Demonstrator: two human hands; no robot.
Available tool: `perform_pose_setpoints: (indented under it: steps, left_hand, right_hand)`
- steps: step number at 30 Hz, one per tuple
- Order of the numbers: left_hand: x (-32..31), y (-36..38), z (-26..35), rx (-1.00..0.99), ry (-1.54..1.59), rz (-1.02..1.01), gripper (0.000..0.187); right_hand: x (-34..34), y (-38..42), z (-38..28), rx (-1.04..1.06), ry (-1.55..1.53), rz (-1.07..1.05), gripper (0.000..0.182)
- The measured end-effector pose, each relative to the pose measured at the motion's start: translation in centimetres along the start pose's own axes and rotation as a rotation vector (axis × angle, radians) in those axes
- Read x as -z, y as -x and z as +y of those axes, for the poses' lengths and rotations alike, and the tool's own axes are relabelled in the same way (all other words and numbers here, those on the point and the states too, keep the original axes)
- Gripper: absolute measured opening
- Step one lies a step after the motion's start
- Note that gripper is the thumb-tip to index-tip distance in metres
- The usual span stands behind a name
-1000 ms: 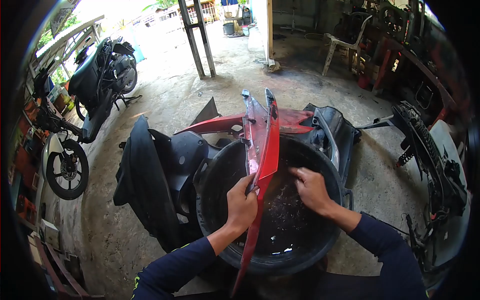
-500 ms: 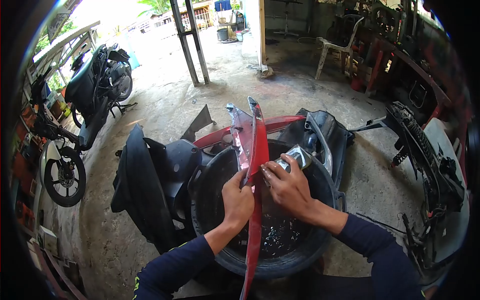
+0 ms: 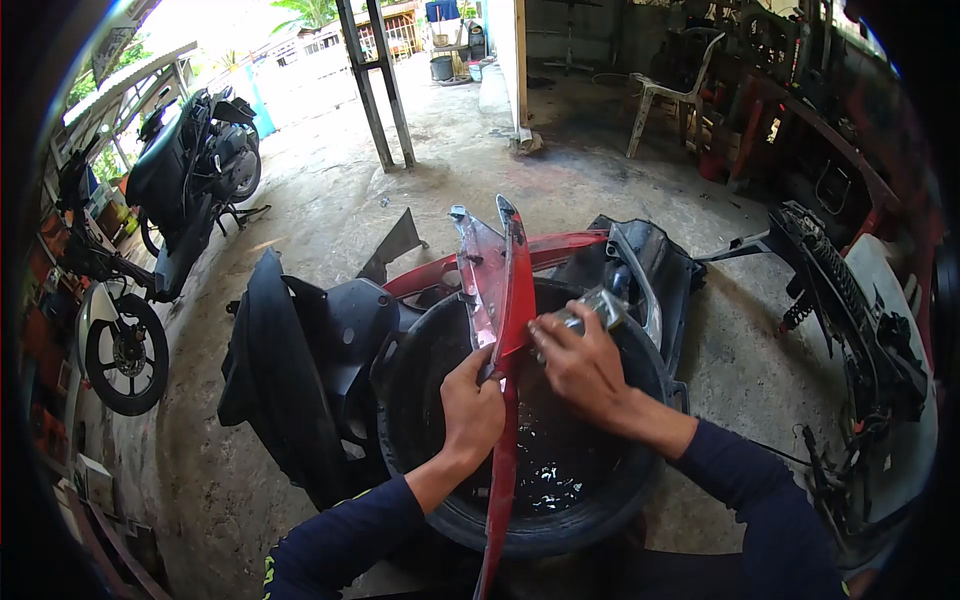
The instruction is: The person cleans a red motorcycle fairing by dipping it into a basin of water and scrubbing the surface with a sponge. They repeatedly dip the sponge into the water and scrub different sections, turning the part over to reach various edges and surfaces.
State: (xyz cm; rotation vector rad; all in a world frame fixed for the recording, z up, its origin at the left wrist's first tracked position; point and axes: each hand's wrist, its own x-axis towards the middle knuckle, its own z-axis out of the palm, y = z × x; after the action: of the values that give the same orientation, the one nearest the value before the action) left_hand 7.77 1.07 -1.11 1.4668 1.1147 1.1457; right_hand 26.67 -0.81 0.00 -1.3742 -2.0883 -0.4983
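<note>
A long red panel (image 3: 516, 290) stands upright over a round black tub (image 3: 400, 420) with some liquid at its bottom. My left hand (image 3: 473, 408) grips the panel's left edge at mid-height, thumb on top. On the right side of the panel, my right hand (image 3: 580, 365) is closed round a crumpled, shiny grey-green piece (image 3: 603, 308) whose material I cannot make out; its fingertips are close to the red surface. The panel's lower end reaches past the tub's near rim.
Black plastic panels (image 3: 290, 370) lie left of the tub, others (image 3: 655, 270) behind it to the right. Another red panel (image 3: 430, 275) lies behind the rim. Motorcycles (image 3: 185, 170) stand at left, a chair (image 3: 680, 95) at back right, a bike frame (image 3: 850, 320) at right.
My right hand has shifted slightly right and down, a little away from the panel, with the shiny piece. My left hand keeps its hold on the panel.
</note>
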Motion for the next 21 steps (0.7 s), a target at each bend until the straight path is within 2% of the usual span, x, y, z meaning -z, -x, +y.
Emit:
perform_pose_setpoints:
  steps: [3, 7, 8, 11, 15, 21]
  left_hand:
    - [0.0, -0.3, -0.3, -0.013, -0.045, 0.005, 0.042]
    - [0.1, -0.2, 0.4, 0.000, -0.020, -0.004, 0.041]
    - [0.1, -0.1, 0.5, 0.017, -0.032, -0.002, 0.040]
    - [0.1, -0.2, -0.1, -0.012, -0.030, 0.002, 0.039]
    - [0.0, 0.1, 0.1, 0.026, 0.000, 0.001, 0.039]
    - [0.0, 0.2, 0.2, 0.043, 0.023, -0.008, 0.038]
  right_hand:
    - [0.0, 0.0, -0.3, -0.001, -0.055, -0.015, 0.044]
    - [0.4, 0.0, -0.3, -0.003, -0.082, -0.013, 0.044]
    - [0.7, -0.3, -0.2, -0.067, -0.104, -0.013, 0.046]
    - [1.7, 0.0, -1.9, -0.005, -0.040, -0.018, 0.040]
    - [1.4, -0.1, -0.4, -0.084, -0.055, -0.018, 0.041]
    - [1.9, 0.0, -0.7, 0.003, -0.041, -0.031, 0.038]
